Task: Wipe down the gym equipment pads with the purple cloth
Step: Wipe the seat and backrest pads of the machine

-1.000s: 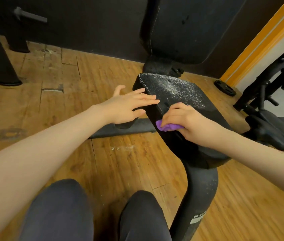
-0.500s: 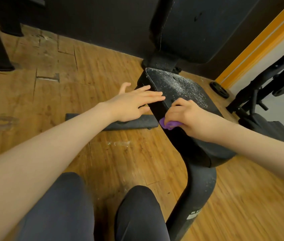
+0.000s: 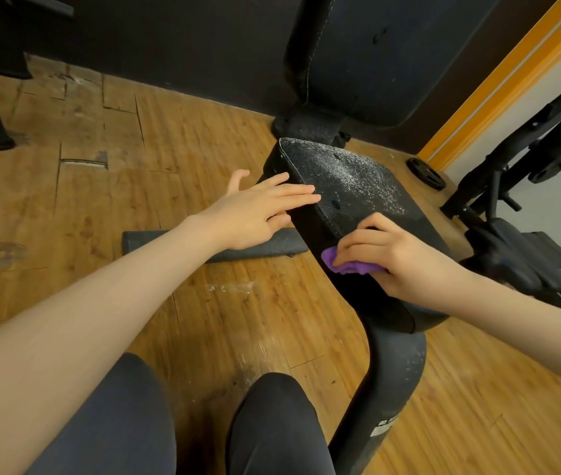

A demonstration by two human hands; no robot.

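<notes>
Knees (image 3: pixel 176 419) in dark trousers fill the bottom edge of the view, above a wooden plank floor (image 3: pixel 231 323) that shows scuffs and a pale smear. Just to their right a thick black curved post (image 3: pixel 389 382), bearing a small white label low down, rises to carry the seat pad (image 3: pixel 358 186).

Both forearms reach forward from the lower corners. The right hand (image 3: pixel 399 258) grips the purple cloth (image 3: pixel 347 265), fingers curled over the bunched fabric, and presses it against the pad's near left side face, just below the top edge. Only a crumpled fold of cloth shows past the fingertips. The left hand (image 3: pixel 255 210) is released, fingers straight and close together, lying flat against the pad's left edge farther along, with the fingertips reaching onto the top surface and the thumb pointing away over the floor.

White dust speckles the far half of the pad's black top, while the near part by the right hand looks darker. Beneath the left hand a flat black foot bar (image 3: pixel 176 241) lies on the floor. Beyond the seat stands the black backrest pad (image 3: pixel 392 56), tilted upward against a dark wall. To the right sit a weight plate (image 3: pixel 426 173), an orange strip and another black machine (image 3: pixel 526 214).
</notes>
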